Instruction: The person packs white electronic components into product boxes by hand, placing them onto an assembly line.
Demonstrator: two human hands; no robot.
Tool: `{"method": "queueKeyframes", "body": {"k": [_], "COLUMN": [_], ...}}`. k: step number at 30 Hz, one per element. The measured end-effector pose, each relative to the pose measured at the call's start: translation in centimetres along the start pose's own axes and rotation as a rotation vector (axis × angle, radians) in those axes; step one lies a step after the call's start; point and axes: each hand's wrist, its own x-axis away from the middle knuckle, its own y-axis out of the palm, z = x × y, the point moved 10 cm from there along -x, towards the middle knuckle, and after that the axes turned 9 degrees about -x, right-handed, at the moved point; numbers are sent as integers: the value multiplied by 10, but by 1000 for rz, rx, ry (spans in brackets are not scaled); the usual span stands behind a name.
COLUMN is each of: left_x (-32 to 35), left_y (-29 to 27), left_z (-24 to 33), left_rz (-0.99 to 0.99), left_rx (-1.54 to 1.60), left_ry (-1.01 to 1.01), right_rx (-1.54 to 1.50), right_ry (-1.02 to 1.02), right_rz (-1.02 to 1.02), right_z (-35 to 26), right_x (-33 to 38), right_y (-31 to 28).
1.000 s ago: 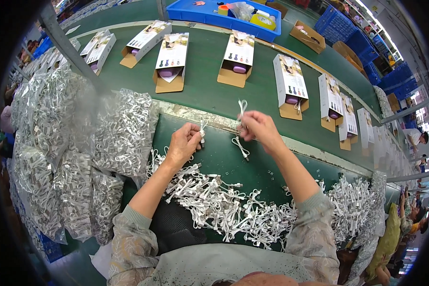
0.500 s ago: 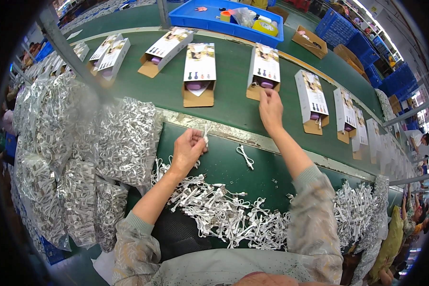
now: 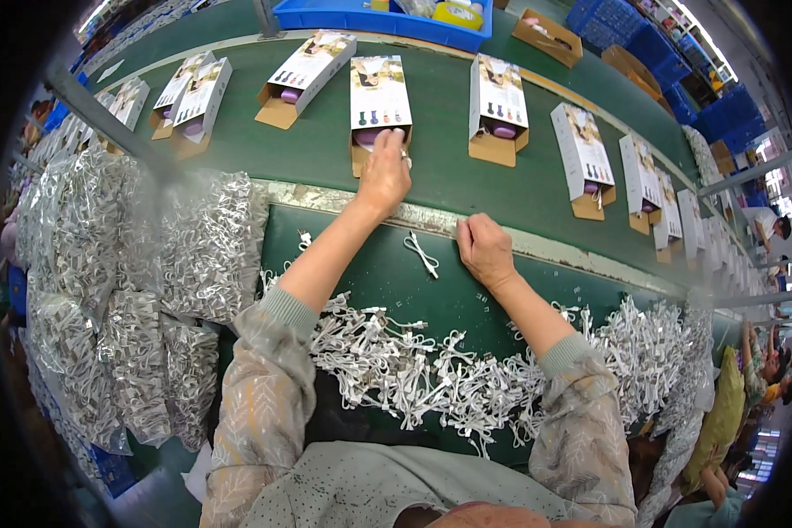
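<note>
My left hand [image 3: 385, 176] is at the mouth of an open white box [image 3: 381, 95], fingers pinched on a white cable [image 3: 406, 158] that mostly hides behind them. Inside that box a purple item [image 3: 367, 137] partly shows. My right hand [image 3: 487, 251] is closed beside the worn metal edge [image 3: 431, 218]; whether its curled fingers hold anything is hidden. To the right of my left hand, another open box [image 3: 499, 92] lies with its brown flap toward me and a purple item inside. A single bundled white cable [image 3: 421, 255] lies between my forearms.
Loose white cables [image 3: 396, 356] are heaped close to my body. Clear bags packed with cables [image 3: 207, 246] stack up at the left. More boxes [image 3: 581, 154] line the green belt [image 3: 440, 167] on both sides. A blue tray [image 3: 352, 18] stands beyond.
My left hand has gone forward to the middle box with the cable. My right hand has drawn back from the box to its right, down to the metal edge.
</note>
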Motion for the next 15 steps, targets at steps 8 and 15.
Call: {"method": "queueKeyframes", "body": {"k": [8, 15], "left_x": [113, 58], "left_y": [-38, -102], "left_z": [129, 52], "left_rz": [-549, -402], "left_rx": [-89, -160], "left_ry": [581, 42], "right_rx": [13, -1], "right_ry": [24, 9], "right_rz": [-7, -17], "right_z": [-8, -39], "right_x": [8, 4], "right_y": [-53, -78]}}
